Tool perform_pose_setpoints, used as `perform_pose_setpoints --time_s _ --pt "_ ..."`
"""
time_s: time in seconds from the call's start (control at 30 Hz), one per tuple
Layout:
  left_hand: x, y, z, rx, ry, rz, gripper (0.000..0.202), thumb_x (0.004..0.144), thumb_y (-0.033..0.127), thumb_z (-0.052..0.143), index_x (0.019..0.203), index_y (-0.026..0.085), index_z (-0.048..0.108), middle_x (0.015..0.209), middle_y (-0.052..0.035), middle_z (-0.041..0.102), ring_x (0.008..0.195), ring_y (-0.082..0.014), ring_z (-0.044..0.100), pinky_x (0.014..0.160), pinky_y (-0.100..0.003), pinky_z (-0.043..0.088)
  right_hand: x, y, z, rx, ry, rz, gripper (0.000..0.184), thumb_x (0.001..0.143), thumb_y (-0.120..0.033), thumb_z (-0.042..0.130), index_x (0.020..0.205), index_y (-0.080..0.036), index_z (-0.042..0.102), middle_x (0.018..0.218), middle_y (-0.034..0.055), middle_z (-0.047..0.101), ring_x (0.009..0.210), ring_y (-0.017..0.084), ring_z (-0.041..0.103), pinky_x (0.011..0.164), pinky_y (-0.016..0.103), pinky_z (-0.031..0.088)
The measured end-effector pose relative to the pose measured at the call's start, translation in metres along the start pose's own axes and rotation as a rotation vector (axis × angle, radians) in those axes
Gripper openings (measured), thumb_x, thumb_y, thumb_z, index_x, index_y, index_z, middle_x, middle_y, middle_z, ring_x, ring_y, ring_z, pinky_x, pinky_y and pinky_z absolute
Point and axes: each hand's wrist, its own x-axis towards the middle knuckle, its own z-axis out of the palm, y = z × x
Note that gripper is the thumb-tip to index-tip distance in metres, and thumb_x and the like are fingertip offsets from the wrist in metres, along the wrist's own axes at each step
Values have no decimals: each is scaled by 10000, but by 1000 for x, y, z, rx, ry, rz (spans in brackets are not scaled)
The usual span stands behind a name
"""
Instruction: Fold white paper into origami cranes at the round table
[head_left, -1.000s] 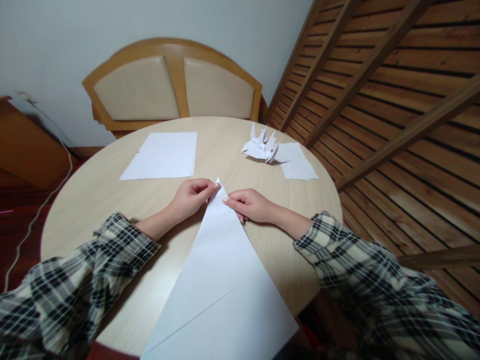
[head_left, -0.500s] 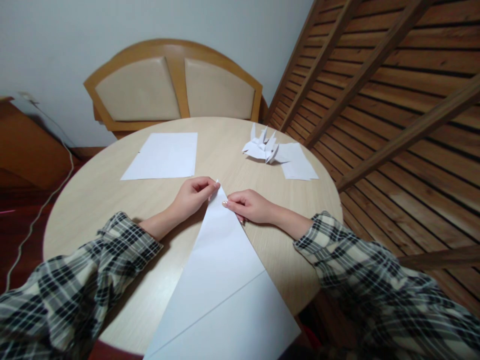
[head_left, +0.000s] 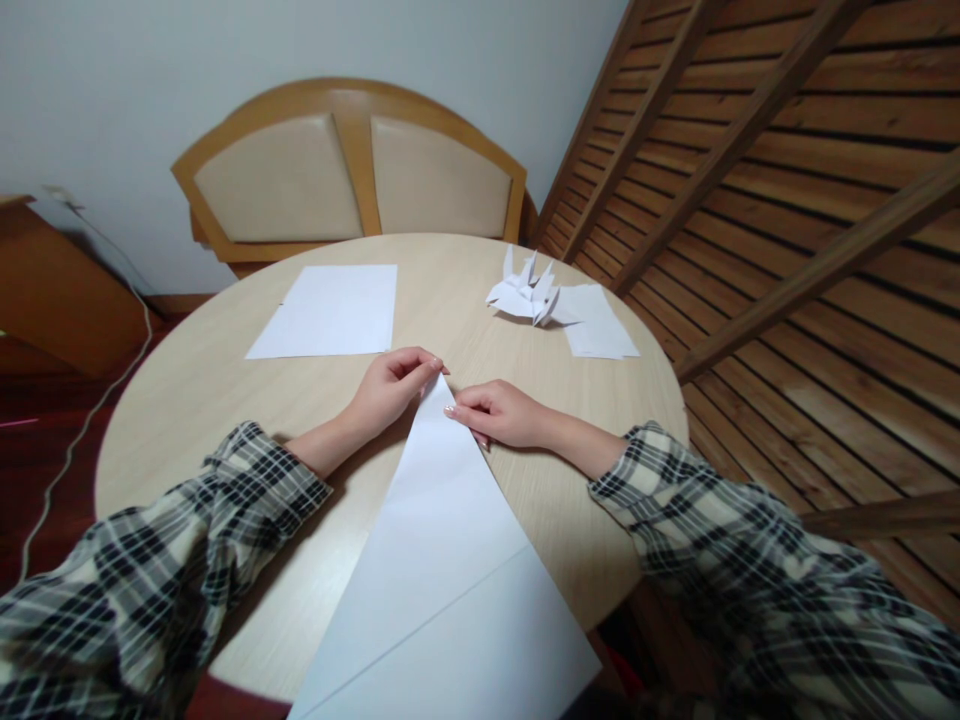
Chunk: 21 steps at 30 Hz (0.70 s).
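A large white sheet of paper [head_left: 442, 540], folded to a narrow point at its far end, reaches from mid-table toward me and past the near table edge. A slanting line, a crease or layer edge, crosses its lower part. My left hand [head_left: 394, 390] pinches the pointed tip between thumb and fingers. Just below the tip, my right hand [head_left: 506, 413] grips the right edge, thumb on top and fingers underneath. The fingers under the paper are partly hidden.
A stack of white paper [head_left: 326, 310] lies at the back left of the round wooden table [head_left: 172, 420]. Folded paper cranes [head_left: 521, 295] stand at the back right beside smaller white sheets [head_left: 604, 325]. Beyond are a cushioned chair back [head_left: 360, 170] and a slatted wooden wall [head_left: 787, 200].
My left thumb and fingers have shifted slightly at the paper's tip, now covering more of it. My right hand keeps its hold in nearly the same place.
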Motion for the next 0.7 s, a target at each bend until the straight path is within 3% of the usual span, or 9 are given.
perform_pose_setpoints --time_s 0.47,0.6,0.7 --pt "2 -1 3 44 65 -8 285 796 351 612 585 171 545 529 40 478 513 -97 414 498 -227 308 2 -1 -1 -39 17 -19 465 945 -474 503 582 -183 472 503 -29 528 478 89 482 518 233 367" --pt "3 -3 4 48 45 -34 387 840 435 584 564 180 491 514 50 416 490 -93 369 473 -228 287 2 1 -1 -24 30 -28 471 946 -480 499 580 -184 475 501 -28 530 475 89 491 521 230 376" --pt "4 -5 4 -65 38 -127 439 862 542 533 610 183 515 539 34 461 494 -105 407 476 -232 324 1 2 -2 13 85 -15 477 946 -500 485 586 -187 478 489 -31 528 464 94 496 521 234 388"
